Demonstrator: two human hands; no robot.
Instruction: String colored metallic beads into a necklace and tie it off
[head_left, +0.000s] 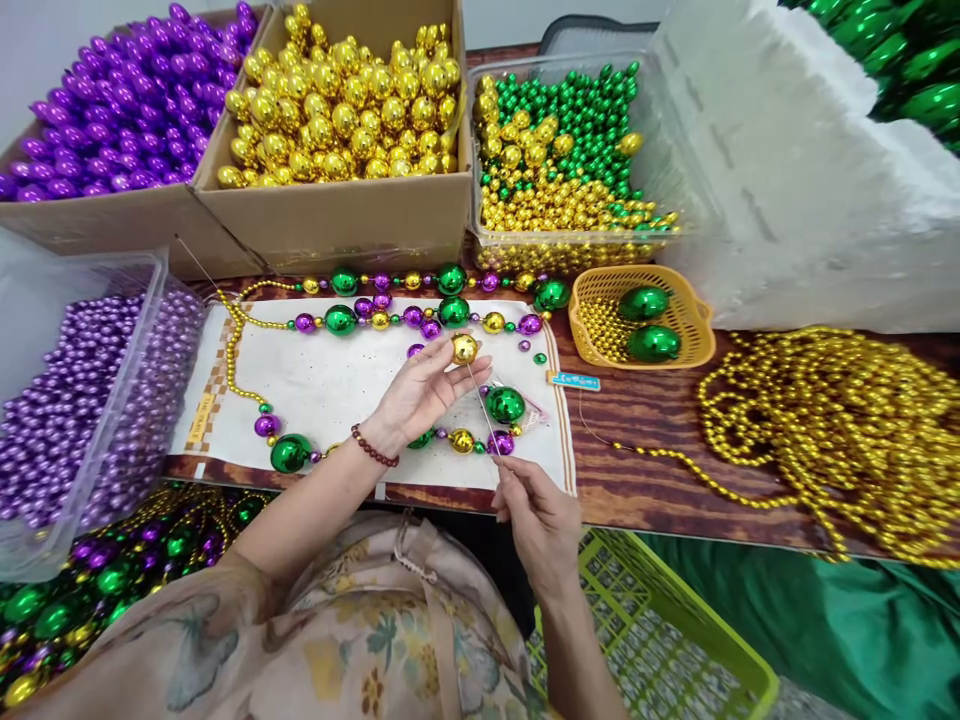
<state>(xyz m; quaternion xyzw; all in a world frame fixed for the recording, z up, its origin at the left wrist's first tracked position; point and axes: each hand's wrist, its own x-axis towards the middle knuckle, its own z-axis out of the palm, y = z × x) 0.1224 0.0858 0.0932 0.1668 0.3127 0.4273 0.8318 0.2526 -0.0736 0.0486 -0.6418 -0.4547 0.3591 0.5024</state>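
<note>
Two bare hands work over a white cloth (300,385) on a dark wood table (637,460). The left hand (442,382), w/ a bracelet (374,446) of dark red beads at the wrist, is palm up & partly open: thumb & fingertips pinch one shiny gold bead (464,348), the other fingers loosely spread. The right hand (534,505) is closed more tightly, thumb & fingers pinching a thin needle (482,408) nr its lower end. The needle slants up btwn the hands & meets the underside of the gold bead (whether it has gone into a hole, can't tell).

The gold bead is above the cloth, toward its right half. On the cloth & along its far edge lies a strand (340,320) of green, purple & gold beads; part of it passes beneath the left hand. Just right of the cloth's far corner, an orange basket (703,345) holds small gold beads & two big green ones. A pile of gold chain (847,440) lies on the table's right side, w/ a blue tag (574,381) nr the cloth's right edge. Behind, L to R: a purple-bead box (112,225), a gold-bead box (337,220), & a clear bin (585,236) of green & gold beads.
</note>
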